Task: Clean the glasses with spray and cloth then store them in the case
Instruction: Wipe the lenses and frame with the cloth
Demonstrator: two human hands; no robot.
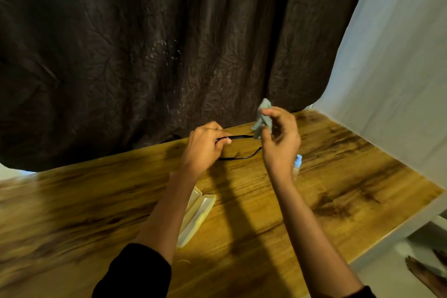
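Observation:
My left hand grips black-framed glasses by one temple, held above the wooden table. The other temple hangs open below, toward the right. My right hand pinches a crumpled light blue cloth against the front end of the glasses. The lenses are hidden behind the cloth and my right hand. A pale yellow translucent case lies open on the table under my left forearm. A small clear spray bottle with a blue cap stands just behind my right wrist, mostly hidden.
A dark brown patterned curtain hangs behind the table's far edge. A white sheet covers the right side. The table's right edge drops to a white frame and the floor.

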